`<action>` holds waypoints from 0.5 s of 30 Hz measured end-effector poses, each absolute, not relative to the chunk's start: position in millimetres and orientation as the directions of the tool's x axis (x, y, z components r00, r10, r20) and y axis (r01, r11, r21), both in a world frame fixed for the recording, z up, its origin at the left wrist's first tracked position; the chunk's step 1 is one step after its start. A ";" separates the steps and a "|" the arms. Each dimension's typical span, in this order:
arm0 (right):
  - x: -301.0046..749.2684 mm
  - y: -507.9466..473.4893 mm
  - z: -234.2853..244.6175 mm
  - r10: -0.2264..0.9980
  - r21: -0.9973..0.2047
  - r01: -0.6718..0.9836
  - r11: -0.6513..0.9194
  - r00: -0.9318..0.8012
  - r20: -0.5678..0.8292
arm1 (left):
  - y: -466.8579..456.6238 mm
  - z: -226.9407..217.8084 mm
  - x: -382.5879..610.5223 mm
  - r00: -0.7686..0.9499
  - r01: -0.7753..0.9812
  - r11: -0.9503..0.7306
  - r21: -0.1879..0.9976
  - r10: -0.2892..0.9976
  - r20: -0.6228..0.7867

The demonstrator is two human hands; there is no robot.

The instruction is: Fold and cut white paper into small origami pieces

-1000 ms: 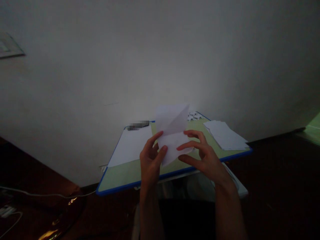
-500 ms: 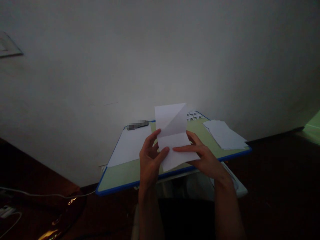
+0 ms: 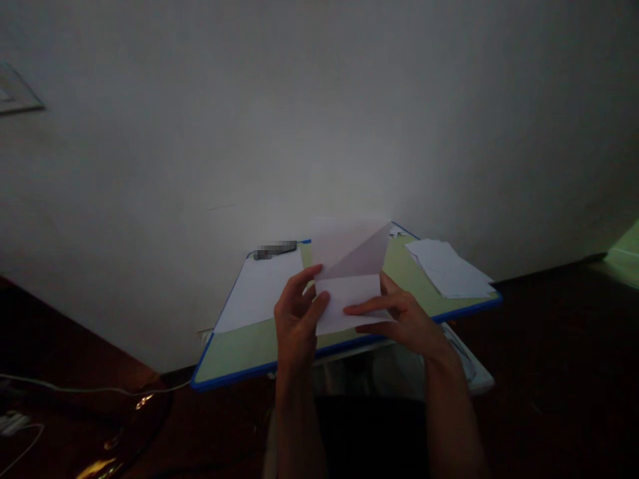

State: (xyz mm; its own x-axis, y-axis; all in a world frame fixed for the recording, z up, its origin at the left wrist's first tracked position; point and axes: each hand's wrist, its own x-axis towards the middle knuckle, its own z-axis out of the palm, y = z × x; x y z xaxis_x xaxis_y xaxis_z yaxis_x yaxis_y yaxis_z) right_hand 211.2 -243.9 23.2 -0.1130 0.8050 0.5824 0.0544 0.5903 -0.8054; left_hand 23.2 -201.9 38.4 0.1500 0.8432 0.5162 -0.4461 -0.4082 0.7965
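A creased sheet of white paper (image 3: 348,293) is held up between both hands above the table. It bends along a crosswise fold, and its upper part carries a diagonal crease with a darker side. My left hand (image 3: 299,309) grips the left edge, thumb on the front face and the other fingers at the edge and behind. My right hand (image 3: 399,316) holds the right side, one finger stretched across the front of the lower part and other fingers partly hidden behind the sheet.
The small table (image 3: 239,349) has a blue rim and stands against a grey wall. On it lie a large white sheet (image 3: 262,289) at left, a dark object (image 3: 275,250), partly pixelated, and a stack of paper (image 3: 452,269) at right. Small white pieces (image 3: 397,231) show at the back.
The upper part of the paper has tipped back and spread wider to the right, now covering more of the small white pieces. My left hand has shifted slightly left.
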 end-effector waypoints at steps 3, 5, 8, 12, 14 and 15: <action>216.6 -245.6 22.0 0.783 -0.784 0.061 0.618 -0.145 0.605 | -203.3 38.1 23.1 0.142 -0.444 -0.399 0.802 0.853 0.503; 218.5 -246.0 22.6 0.781 -0.783 0.056 0.620 -0.143 0.608 | -203.6 38.1 23.2 0.126 -0.446 -0.412 0.795 0.850 0.511; 217.0 -245.5 25.2 0.793 -0.797 0.039 0.603 -0.140 0.593 | -203.1 37.6 22.5 0.116 -0.450 -0.424 0.786 0.845 0.523; 207.5 -243.1 30.4 0.837 -0.836 -0.032 0.548 0.005 0.548 | -200.6 35.8 20.6 0.120 -0.453 -0.461 0.763 0.817 0.564; 200.8 -241.8 33.1 0.865 -0.859 -0.118 0.498 0.131 0.484 | -199.3 34.7 19.7 0.139 -0.442 -0.491 0.751 0.790 0.597; 197.3 -241.3 34.4 0.876 -0.867 -0.153 0.474 0.183 0.447 | -199.1 34.2 19.1 0.152 -0.429 -0.500 0.752 0.781 0.606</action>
